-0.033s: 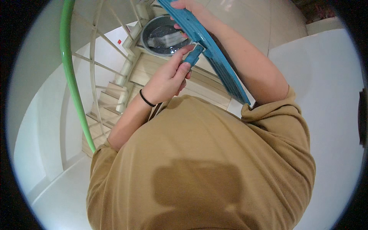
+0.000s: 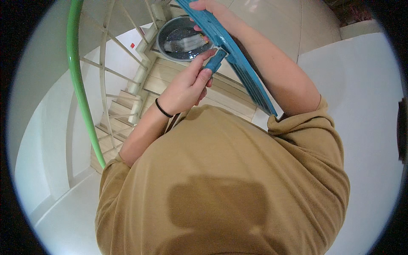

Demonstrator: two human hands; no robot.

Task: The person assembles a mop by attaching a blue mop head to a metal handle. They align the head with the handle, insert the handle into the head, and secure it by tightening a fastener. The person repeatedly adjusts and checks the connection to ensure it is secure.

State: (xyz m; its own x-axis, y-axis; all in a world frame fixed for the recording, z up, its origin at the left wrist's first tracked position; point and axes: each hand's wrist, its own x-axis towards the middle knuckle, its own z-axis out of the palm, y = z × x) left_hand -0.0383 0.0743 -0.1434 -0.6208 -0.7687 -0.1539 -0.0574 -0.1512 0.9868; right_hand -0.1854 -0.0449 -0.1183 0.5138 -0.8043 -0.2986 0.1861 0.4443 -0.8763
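A long blue flat mop head [image 2: 244, 70] slants in front of me, its grooved side facing left. My left hand [image 2: 187, 87] is closed around the short blue handle joint [image 2: 215, 60] at the plate's middle. At the far end, my right hand [image 2: 216, 15] grips the plate's edge, fingers wrapped to the grooved side. A grey basin [image 2: 160, 38] stands just beyond my left hand, partly covered by the mop head. Inside it lies a wet-looking pale grey-white cloth or pad [image 2: 183, 43] in dark water.
A green handrail [image 2: 75, 72] with pale metal bars runs down the left side. Light wooden stairs [image 2: 123, 104] descend beyond the bars. A white wall [image 2: 357, 127] stands on the right, and pale floor tiles [image 2: 272, 21] lie at the far side.
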